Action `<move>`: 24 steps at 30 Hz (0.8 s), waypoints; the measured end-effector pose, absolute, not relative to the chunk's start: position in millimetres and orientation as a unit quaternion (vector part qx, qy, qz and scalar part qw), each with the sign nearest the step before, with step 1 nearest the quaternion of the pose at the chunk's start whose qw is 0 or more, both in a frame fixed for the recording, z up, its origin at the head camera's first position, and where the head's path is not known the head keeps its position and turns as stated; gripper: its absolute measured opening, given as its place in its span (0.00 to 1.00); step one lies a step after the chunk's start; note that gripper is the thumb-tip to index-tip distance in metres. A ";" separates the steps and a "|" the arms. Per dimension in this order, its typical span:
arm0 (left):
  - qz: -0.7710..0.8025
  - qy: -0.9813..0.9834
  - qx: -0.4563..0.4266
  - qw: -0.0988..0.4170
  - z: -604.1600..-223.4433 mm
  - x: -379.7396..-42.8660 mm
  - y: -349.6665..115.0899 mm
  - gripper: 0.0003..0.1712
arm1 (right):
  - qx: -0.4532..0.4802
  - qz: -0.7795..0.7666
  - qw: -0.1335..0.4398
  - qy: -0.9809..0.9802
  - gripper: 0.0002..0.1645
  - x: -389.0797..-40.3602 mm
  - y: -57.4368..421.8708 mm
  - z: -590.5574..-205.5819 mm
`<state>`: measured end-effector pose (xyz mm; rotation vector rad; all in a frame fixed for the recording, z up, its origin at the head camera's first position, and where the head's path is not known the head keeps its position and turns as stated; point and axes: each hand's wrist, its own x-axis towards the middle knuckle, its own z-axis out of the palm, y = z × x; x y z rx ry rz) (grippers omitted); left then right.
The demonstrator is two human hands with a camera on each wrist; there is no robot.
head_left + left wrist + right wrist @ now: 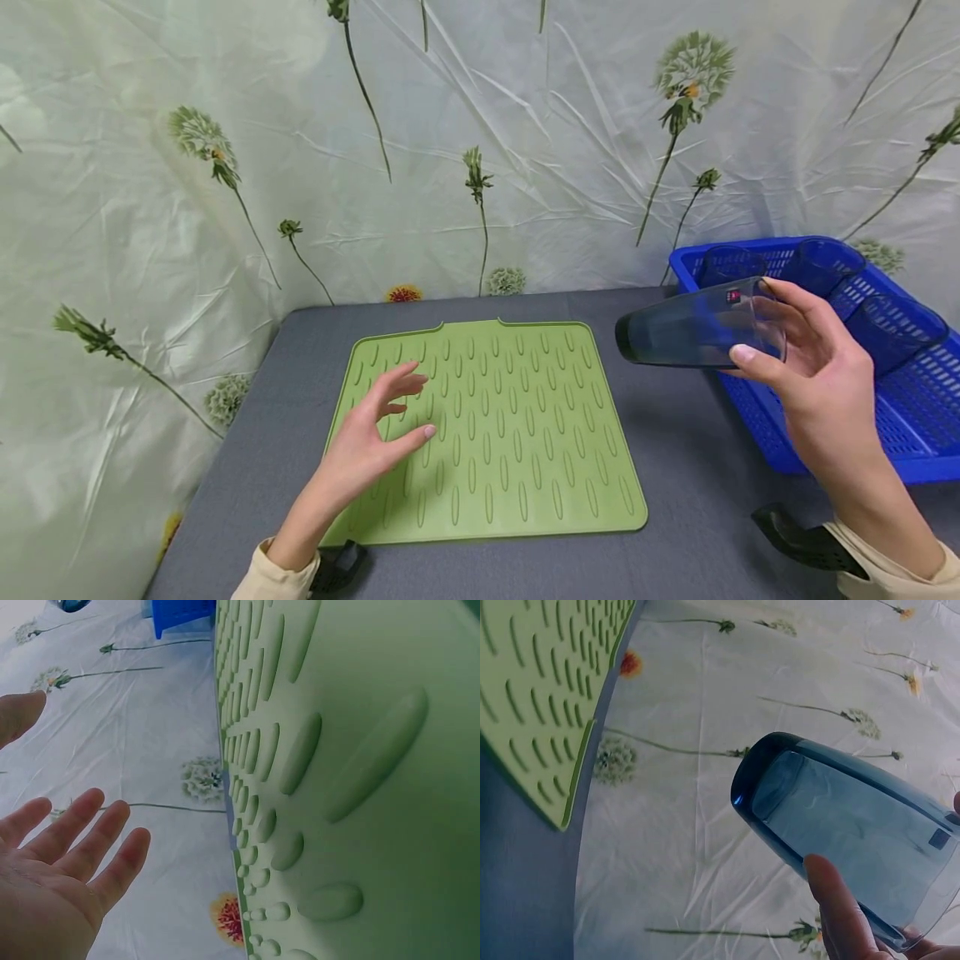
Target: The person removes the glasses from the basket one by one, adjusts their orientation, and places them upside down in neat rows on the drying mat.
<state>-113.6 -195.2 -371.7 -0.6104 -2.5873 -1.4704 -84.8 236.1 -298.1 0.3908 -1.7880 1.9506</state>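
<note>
A clear blue drinking glass (682, 329) lies tilted on its side in the air, base toward the left. My right hand (828, 375) grips it near its rim, thumb on the near side. In the right wrist view the glass (847, 832) shows its thick dark base and a small label near the rim. My left hand (375, 429) hovers over the left part of a green ribbed drying mat (517, 417), fingers spread from the thumb, holding nothing. The left wrist view shows that hand (67, 870) with its palm turned up beside the mat.
At the right stands a blue plastic basket (780, 433) holding several similar glasses (892, 329). The mat lies on a grey cloth-covered table (262, 433). Behind the table hangs a pale floral sheet (420, 208).
</note>
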 end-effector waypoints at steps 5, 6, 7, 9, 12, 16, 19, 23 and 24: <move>-0.491 -0.845 -0.206 0.053 -371.4 -113.6 -193.7 0.43 | 0.132 0.725 0.208 -0.643 0.38 -85.2 226.2 -298.4; -0.493 -0.843 -0.208 0.055 -371.5 -113.5 -193.5 0.43 | 0.130 0.726 0.206 -0.642 0.37 -85.2 224.5 -299.1; -0.495 -0.841 -0.210 0.056 -371.5 -113.2 -193.1 0.42 | 0.129 0.731 0.204 -0.639 0.37 -85.2 222.8 -299.9; -0.500 -0.837 -0.215 0.058 -371.9 -112.9 -192.1 0.42 | 0.129 0.740 0.197 -0.631 0.37 -85.3 219.8 -303.0; -0.505 -0.833 -0.219 0.060 -371.2 -112.0 -189.3 0.42 | 0.128 0.754 0.188 -0.616 0.37 -87.2 214.5 -309.1; -0.510 -0.830 -0.220 0.056 -371.4 -111.2 -184.5 0.43 | 0.124 0.765 0.169 -0.609 0.36 -91.3 205.5 -318.2; -0.515 -0.826 -0.223 0.049 -371.3 -109.7 -180.9 0.43 | 0.131 0.773 0.152 -0.601 0.36 -93.6 197.8 -325.3; -0.530 -0.816 -0.229 0.033 -371.3 -106.8 -176.6 0.42 | 0.144 0.779 0.128 -0.596 0.36 -94.3 188.8 -334.0; -0.535 -0.812 -0.230 0.028 -371.2 -106.2 -175.7 0.42 | 0.147 0.779 0.124 -0.597 0.36 -94.4 186.8 -335.8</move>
